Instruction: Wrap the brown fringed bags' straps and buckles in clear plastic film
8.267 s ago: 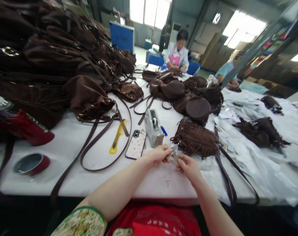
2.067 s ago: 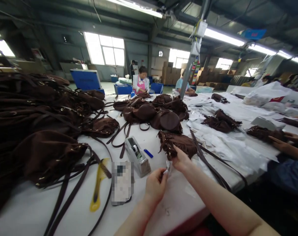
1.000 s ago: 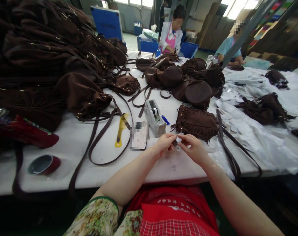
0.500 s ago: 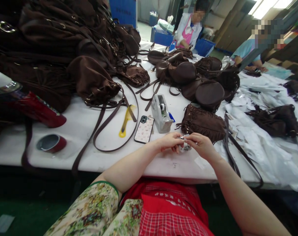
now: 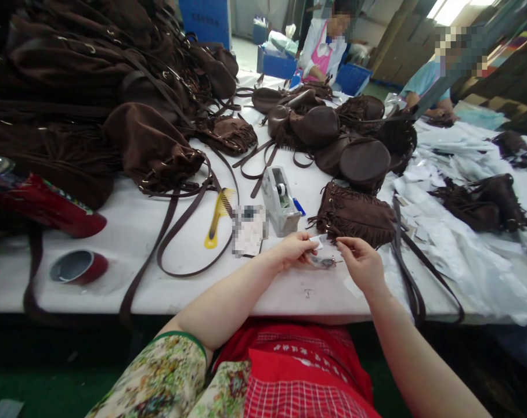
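Near the table's front edge, my left hand [image 5: 295, 252] pinches a small white slip [image 5: 319, 240] between thumb and fingers. Just under those fingers is a small shiny grey object [image 5: 323, 263] with a thin pointed end. I cannot tell whether it is held or lies on the table. My right hand [image 5: 363, 262] is a short way to the right, thumb and fingertips pressed together; anything between them is too small to make out. Beyond the hands lies a dark brown fringed bag [image 5: 354, 213]. A grey tape dispenser [image 5: 281, 203] stands behind my left hand.
A yellow comb [image 5: 215, 223] and a phone [image 5: 249, 232] lie left of the dispenser. Brown bags [image 5: 154, 145] are heaped at the left, with a red cup [image 5: 83, 268] in front. White plastic sheets [image 5: 459, 249] spread at the right. Two people [image 5: 322, 49] work across the table.
My hands have moved apart from where their fingertips met. The white slip now shows clearly in my left hand, and the grey object below is more exposed. The view has shifted slightly.
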### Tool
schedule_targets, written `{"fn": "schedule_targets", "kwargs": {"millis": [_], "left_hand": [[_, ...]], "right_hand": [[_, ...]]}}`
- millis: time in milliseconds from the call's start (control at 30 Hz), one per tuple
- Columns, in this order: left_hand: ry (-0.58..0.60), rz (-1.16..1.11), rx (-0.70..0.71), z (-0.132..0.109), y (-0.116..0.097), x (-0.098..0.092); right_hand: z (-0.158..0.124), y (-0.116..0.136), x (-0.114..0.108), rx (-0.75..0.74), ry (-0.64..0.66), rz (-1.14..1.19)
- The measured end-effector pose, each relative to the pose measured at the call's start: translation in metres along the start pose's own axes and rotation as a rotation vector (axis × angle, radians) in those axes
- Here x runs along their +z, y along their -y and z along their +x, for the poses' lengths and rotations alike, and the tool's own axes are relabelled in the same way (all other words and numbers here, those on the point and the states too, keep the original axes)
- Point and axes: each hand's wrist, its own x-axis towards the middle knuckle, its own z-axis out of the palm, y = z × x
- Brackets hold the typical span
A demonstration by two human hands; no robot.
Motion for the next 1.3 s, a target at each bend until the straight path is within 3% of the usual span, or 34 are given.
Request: {"fn": "schedule_targets", "kwargs": {"millis": [100, 300, 433, 567, 667, 800, 933, 1000, 1100, 1300], "left_hand": [[-0.011, -0.023, -0.018, 0.0, -0.002, 0.0], [-0.03, -0.089, -0.053, -0.001, -0.005, 0.0], [0.091, -0.042, 0.014, -0.002, -0.003, -0.003], [0.133, 0.043, 0.108, -0.003, -0.003, -0.001], [0.108, 0.135, 0.148, -0.005, -0.002, 0.003], [0.117, 0.208, 0.143, -0.008, -0.003, 0.007], [0.182, 0.192, 0.117, -0.01, -0.007, 0.007], [0.187, 0.171, 0.091, -0.01, -0.008, 0.005], [0.167, 0.146, 0.085, -0.009, -0.009, 0.005], [0.121, 0.302, 0.181, -0.01, -0.006, 0.011]], "right_hand": [[0.003, -0.009, -0.009, -0.019, -0.005, -0.118], [-0.005, -0.026, -0.023, 0.209, 0.228, -0.39], [-0.015, -0.034, -0.009, 0.264, 0.416, -0.117], [-0.018, -0.036, 0.007, 0.256, 0.377, 0.064], [-0.016, -0.029, 0.007, 0.159, 0.262, 0.04], [-0.015, -0.003, -0.004, -0.087, 0.099, -0.158], [-0.011, 0.018, -0.008, -0.344, 0.167, -0.273], [-0.006, 0.021, -0.007, -0.389, 0.203, -0.305], [0.001, 0.018, -0.006, -0.266, 0.194, -0.224], [0.002, 0.016, -0.007, 0.198, 0.253, 0.155]]}}
